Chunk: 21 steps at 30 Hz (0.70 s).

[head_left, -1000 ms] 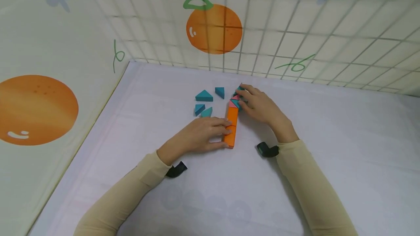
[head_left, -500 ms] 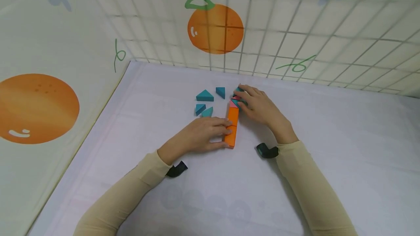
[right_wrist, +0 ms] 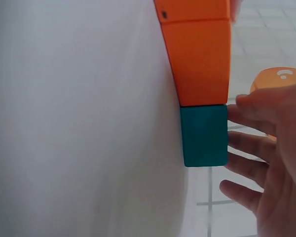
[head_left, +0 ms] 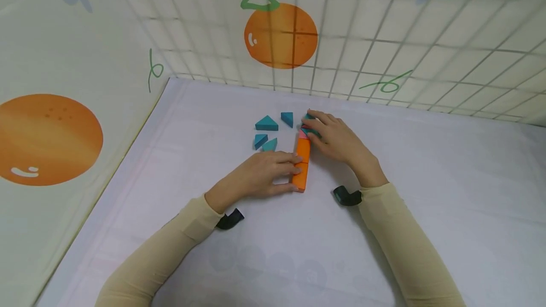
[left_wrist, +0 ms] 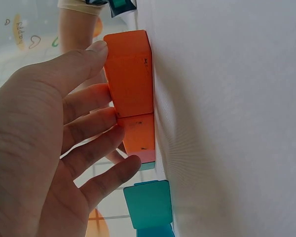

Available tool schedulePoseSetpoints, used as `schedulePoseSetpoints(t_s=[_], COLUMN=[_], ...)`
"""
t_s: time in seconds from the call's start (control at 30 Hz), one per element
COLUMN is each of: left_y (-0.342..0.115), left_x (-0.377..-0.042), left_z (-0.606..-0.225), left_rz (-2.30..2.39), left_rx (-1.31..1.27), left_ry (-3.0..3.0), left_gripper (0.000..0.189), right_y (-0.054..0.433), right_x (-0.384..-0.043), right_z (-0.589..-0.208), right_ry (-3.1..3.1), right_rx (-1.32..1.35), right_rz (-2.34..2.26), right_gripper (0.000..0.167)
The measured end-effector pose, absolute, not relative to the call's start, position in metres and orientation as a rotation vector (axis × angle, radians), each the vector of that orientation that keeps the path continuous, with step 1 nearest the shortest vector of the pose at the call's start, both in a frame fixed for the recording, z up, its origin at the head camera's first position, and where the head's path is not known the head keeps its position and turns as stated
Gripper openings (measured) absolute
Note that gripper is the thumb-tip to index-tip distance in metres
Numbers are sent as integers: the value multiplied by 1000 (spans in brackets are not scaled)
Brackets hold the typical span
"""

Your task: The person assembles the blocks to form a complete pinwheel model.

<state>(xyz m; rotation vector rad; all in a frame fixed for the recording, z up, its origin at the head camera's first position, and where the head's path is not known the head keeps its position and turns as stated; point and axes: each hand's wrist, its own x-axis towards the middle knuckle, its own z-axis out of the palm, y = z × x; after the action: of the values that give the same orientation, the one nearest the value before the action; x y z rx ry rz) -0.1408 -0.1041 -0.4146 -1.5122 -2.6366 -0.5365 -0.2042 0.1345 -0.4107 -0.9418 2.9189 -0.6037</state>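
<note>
The person's left hand [head_left: 265,174] is resting, grip wide, against two orange rectangular blocks [head_left: 302,165] lying end to end on the white desk [head_left: 277,236]; right hand [head_left: 337,139], likewise spread, is touching a teal block [right_wrist: 204,136] at their far end. Four loose teal triangular blocks [head_left: 267,123] are lying leftward.

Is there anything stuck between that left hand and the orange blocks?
Nothing visible: the left hand touches the orange blocks directly. The loose blue blocks lie on the table just beyond that hand, not between them.
</note>
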Motion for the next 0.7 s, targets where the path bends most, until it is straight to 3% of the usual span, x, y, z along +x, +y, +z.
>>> schedulePoseSetpoints(t_s=[0.7], left_y=[-104], left_x=[-141], left_z=[-414], left_rz=[-525], left_rx=[-1508], left_ry=[-2667], left_gripper=[41], right_y=[132], right_x=[-202], right_z=[-405], right_ry=[2935], right_rx=[-1031], right_rz=[-513], right_gripper=[42])
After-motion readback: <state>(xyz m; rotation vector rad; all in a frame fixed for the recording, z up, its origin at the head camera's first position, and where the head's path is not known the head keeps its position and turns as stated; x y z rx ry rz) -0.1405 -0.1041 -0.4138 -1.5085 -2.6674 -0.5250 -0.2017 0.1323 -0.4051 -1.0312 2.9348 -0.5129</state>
